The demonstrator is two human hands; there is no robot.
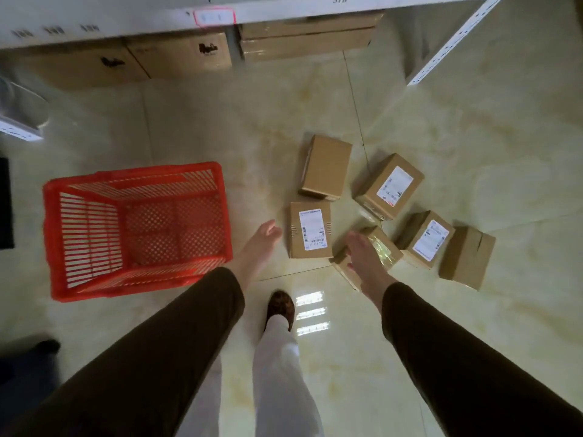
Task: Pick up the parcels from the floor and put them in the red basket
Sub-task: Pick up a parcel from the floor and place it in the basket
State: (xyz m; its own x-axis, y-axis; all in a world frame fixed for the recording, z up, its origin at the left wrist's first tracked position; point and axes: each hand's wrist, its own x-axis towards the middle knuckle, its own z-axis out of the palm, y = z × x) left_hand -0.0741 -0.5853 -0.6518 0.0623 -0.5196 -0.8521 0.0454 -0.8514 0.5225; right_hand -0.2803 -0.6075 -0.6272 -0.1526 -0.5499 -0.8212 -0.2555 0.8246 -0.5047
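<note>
Several brown cardboard parcels lie on the tiled floor at centre right. One labelled parcel (310,230) lies nearest the red basket (52,234), which stands empty at the left. My left hand (260,242) hovers open between the basket and that parcel, touching neither. My right hand (364,257) reaches over a taped parcel (383,247), thumb at its near end and fingers spread on top; the parcel still rests on the floor. Further parcels lie behind and to the right: an unlabelled one (326,165), a labelled one (389,186), another labelled one (426,239).
A plain parcel (467,258) lies at the far right. A white metal shelf rack (284,11) runs along the top with large cartons (176,56) under it. Its slanted post (454,42) is at the upper right. My foot (280,307) stands on the floor below the parcels.
</note>
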